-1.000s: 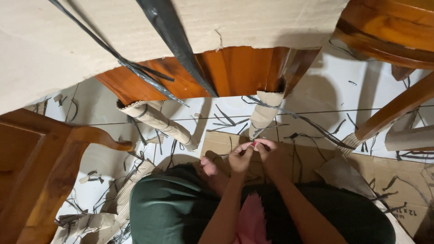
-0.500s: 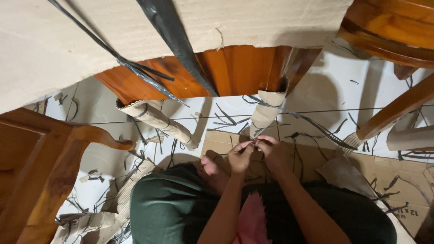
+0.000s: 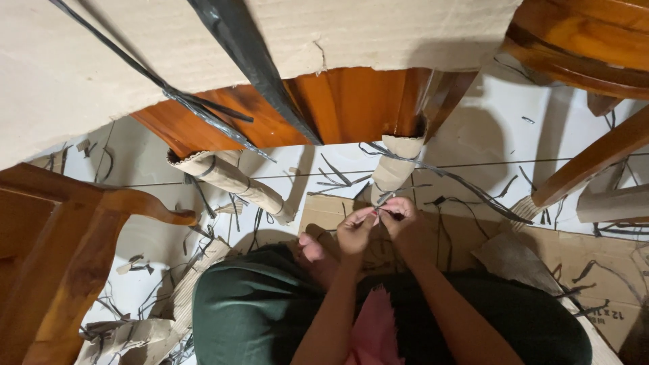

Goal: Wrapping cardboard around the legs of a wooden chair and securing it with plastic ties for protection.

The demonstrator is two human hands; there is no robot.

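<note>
Grey plastic strap [image 3: 384, 201] pinched between both hands — left hand [image 3: 355, 233] and right hand [image 3: 400, 220] closed on it, fingertips meeting, strap's long axis running up and far toward the cardboard-wrapped chair leg [image 3: 394, 167]. Flat corrugated cardboard [image 3: 554, 247] lies beneath on white tile — cut strap scraps [image 3: 338, 177] scattered about.

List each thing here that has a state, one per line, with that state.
Left hand: pinched on the black strap.
Right hand: pinched on the same strap.
Black strap: held between both hands, near the leg.
Cardboard-wrapped chair leg: still wrapped, top edge torn.
Second wrapped leg: still wrapped, slanted.
Cardboard sheet: torn along its lower edge.
Flat cardboard: lying on the floor.
</note>
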